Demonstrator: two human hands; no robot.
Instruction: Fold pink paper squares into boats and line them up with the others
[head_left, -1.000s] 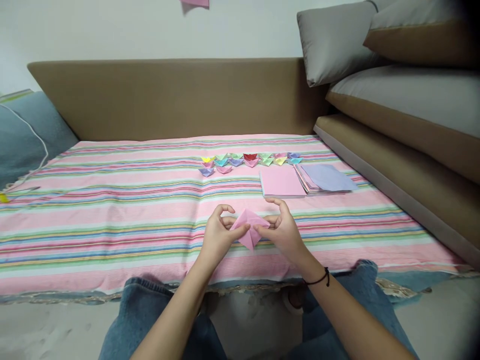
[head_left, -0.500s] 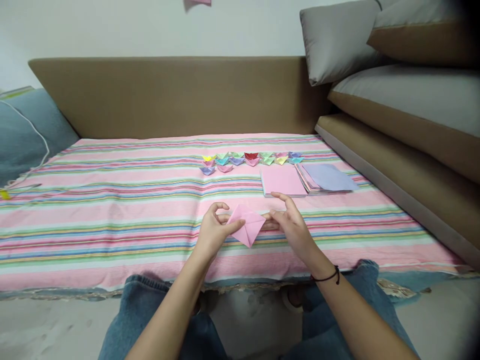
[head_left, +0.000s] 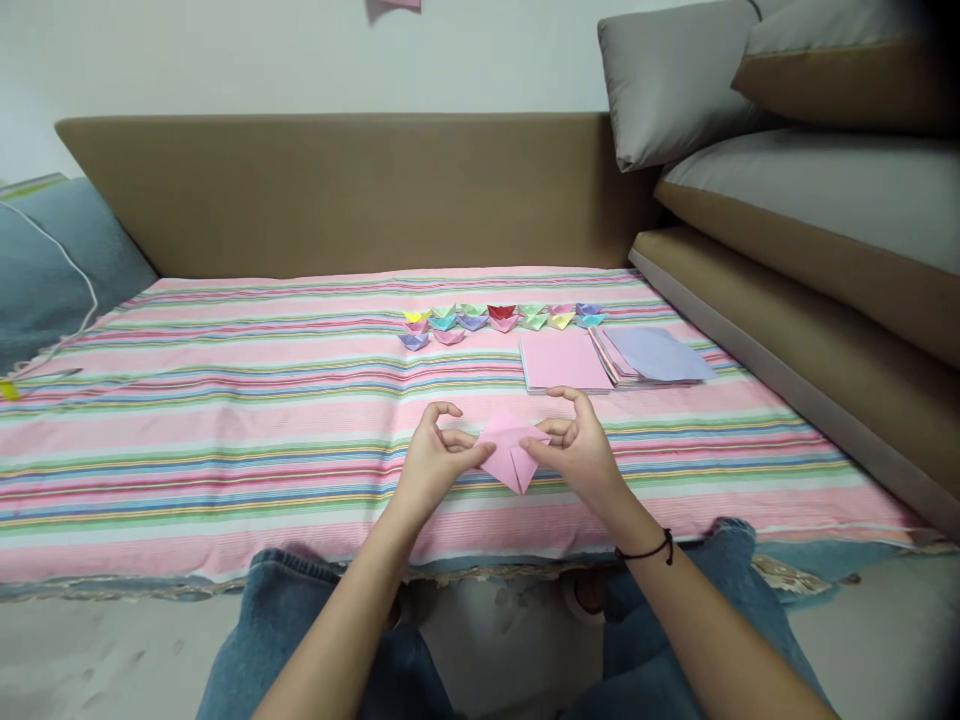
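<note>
A pink sheet of origami paper (head_left: 514, 462), folded into a diamond with a slit toward its lower point, is held up between my two hands. My left hand (head_left: 442, 455) pinches its left corner between thumb and fingers. On the opposite side, my right hand (head_left: 581, 445) grips the right corner, thumb on top and fingers behind. Beyond the hands lies a stack of pink square paper (head_left: 566, 360). Beside it, a fanned stack with a lavender sheet (head_left: 660, 354) on top spreads to the right.
Several small folded paper boats (head_left: 502, 318) in many colours stand in rows on the striped cloth (head_left: 225, 430). Grey and brown cushions (head_left: 810, 200) are piled at the right. A yellow-handled tool (head_left: 10, 389) and a white cable (head_left: 71, 262) lie far left.
My right thumb has come down onto the paper's right corner, so both hands now grip it. The folded paper has shifted slightly to the right.
</note>
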